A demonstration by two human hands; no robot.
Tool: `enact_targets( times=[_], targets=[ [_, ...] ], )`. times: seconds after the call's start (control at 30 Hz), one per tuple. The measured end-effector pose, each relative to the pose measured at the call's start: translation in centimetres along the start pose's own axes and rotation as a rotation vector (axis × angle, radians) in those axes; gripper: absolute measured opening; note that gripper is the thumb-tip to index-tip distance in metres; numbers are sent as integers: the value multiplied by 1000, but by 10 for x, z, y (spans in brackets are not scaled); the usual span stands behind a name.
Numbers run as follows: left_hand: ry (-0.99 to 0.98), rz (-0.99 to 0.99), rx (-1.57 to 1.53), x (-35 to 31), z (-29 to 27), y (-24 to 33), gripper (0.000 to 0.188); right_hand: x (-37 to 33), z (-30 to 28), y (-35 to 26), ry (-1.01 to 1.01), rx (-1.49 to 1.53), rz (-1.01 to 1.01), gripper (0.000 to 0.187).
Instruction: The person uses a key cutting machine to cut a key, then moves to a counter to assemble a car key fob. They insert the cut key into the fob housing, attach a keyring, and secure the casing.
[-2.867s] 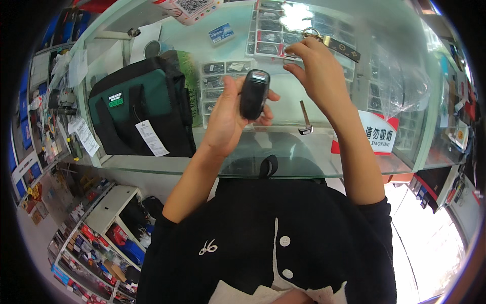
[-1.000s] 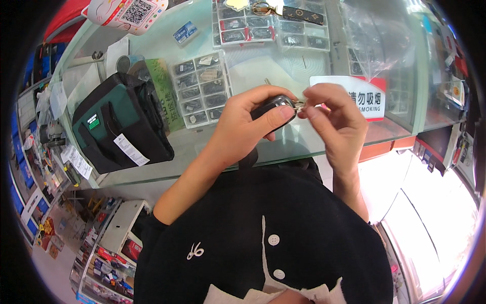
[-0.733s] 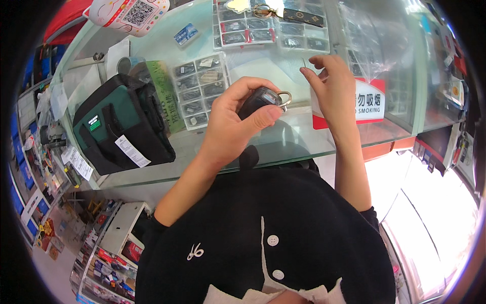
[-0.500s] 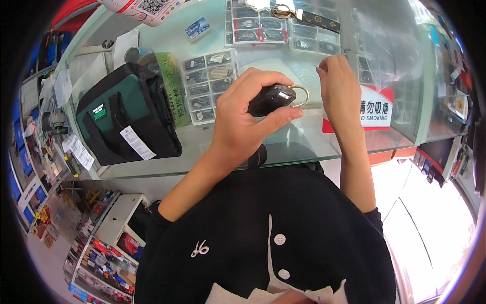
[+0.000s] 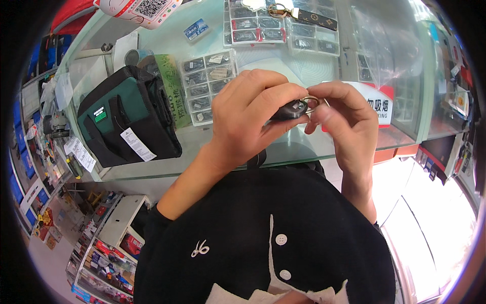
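A glossy black car key fob (image 5: 292,110) is gripped in my left hand (image 5: 243,114), its fingers wrapped over it and the thumb beneath. From the fob's right end sticks out a metal key ring (image 5: 315,100). My right hand (image 5: 355,119) has come up against that ring, fingers curled and thumb bent in. Between its fingertips shows a thin, shiny metal piece (image 5: 326,103), too small to name. Both hands are over the front part of the glass counter (image 5: 202,147).
Left of my hands lies a black and green bag (image 5: 119,91) with a white tag. Behind are compartment boxes (image 5: 207,76), a patterned key strap (image 5: 316,20) with a ring, and a small blue card case (image 5: 196,29). A red and white sign (image 5: 385,104) lies at right, below clear plastic wrap (image 5: 390,45).
My right hand has moved down and left from above the sign to the key ring. My left hand has turned slightly, closing its fingers further over the fob.
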State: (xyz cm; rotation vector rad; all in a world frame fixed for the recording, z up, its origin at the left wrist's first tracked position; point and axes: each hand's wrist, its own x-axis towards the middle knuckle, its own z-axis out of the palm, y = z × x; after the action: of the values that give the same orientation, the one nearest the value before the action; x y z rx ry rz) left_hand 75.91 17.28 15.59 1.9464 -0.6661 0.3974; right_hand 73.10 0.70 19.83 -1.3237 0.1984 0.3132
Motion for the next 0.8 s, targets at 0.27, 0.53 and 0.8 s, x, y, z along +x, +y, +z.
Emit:
enact_targets(
  times=[0.27, 0.53, 0.8],
  targets=[
    [66, 126, 162, 6, -2, 3, 35, -1, -4, 11, -6, -129, -285, 12],
    [-116, 14, 117, 9, -5, 8, 40, -2, -6, 8, -18, -86, -247, 15],
    [-414, -298, -250, 7, -12, 19, 38, 0, -13, 7, 65, -247, -269, 15]
  ],
)
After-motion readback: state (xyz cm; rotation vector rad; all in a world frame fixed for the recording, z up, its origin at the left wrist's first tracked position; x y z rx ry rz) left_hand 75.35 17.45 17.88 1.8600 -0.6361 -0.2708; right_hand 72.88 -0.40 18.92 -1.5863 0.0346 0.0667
